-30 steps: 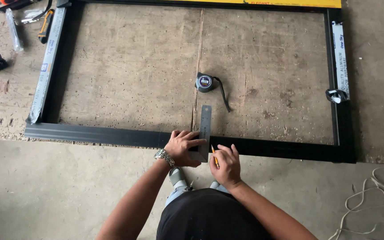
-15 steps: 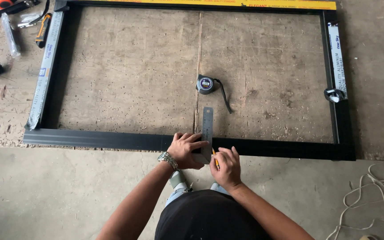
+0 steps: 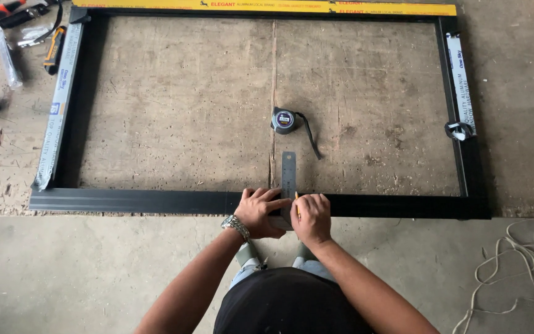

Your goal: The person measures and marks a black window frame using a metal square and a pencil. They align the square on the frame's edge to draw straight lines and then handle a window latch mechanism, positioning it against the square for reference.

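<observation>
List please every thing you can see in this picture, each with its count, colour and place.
frame: 1, black, rectangular, flat on the worktable
worktable: 1, brown, worn, under the frame
protective strips: 3, yellow on the far bar, pale on the left and right bars
tape measure: 1, dark grey with black strap, inside the frame, middle
steel ruler: 1, silver, standing across the near bar
pencil: 1, yellow, beside the ruler
hand tools: a few, orange and black, far left corner
cord: 1, white, loose on the floor, right
wristwatch: 1, silver, left wrist
left hand: pressing on the ruler
right hand: holding the pencil
</observation>
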